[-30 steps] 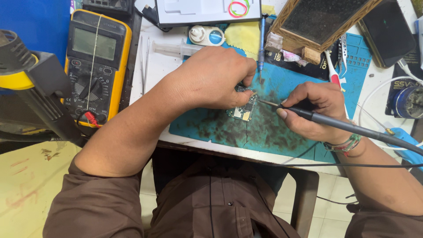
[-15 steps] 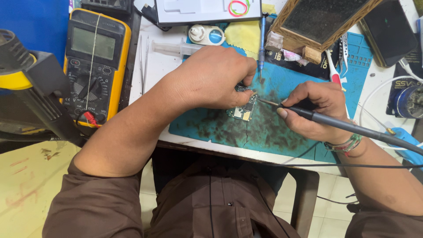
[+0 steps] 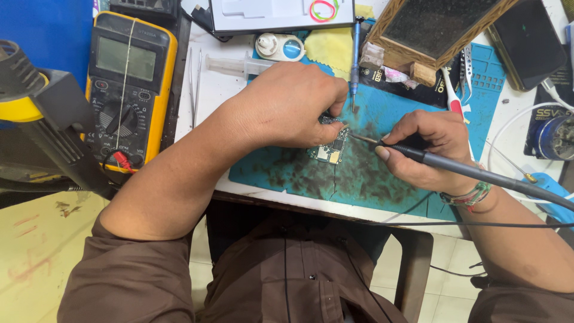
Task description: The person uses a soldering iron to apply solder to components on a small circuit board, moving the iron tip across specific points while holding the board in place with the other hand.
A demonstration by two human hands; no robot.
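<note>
- On the blue mat [image 3: 382,179], my left hand [image 3: 287,107] pinches the circuit board [image 3: 330,148].
- My right hand [image 3: 424,149] grips a soldering iron [image 3: 478,173], tip touching the board.

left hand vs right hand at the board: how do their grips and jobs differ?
The left hand lies palm down over the small circuit board, fingertips pinning it to the blue mat; the right hand touches no board and holds the soldering iron like a pen. The left hand covers part of the board; the right sits beside it, only the iron's tip reaching the board's edge. The right wrist wears a beaded band; the left is bare. Both rest on the mat.
</note>
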